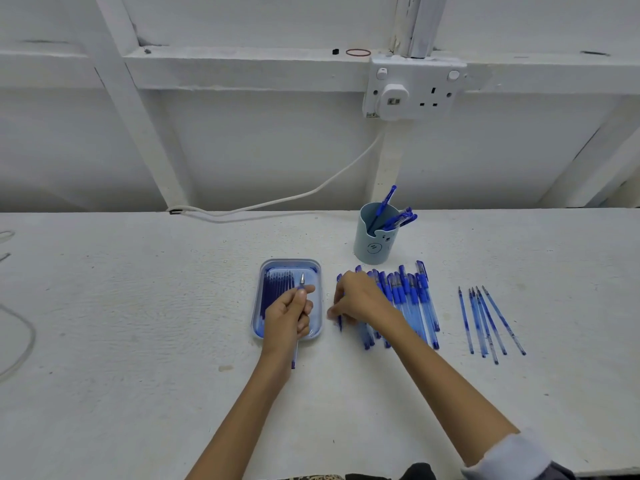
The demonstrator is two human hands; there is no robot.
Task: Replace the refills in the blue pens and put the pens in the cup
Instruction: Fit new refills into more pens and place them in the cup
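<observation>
Only a few pens (398, 220) stand in the cup (372, 245) at one o'clock; the row (415, 299) waits. Meanwhile the left grip (287, 317) pinches a refill (301, 281), the right grip (356, 299) a pen (339, 323).

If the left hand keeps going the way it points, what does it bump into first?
Probably the far rim of the tray, if the left hand holding the pen is low; height is unclear.

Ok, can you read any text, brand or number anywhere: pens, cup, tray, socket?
No text can be read in this view.
Cup: only a drawn bear face, no words.
Pens on the table: any print is too small and blurred to read.
Wall socket: no legible marking.
</observation>
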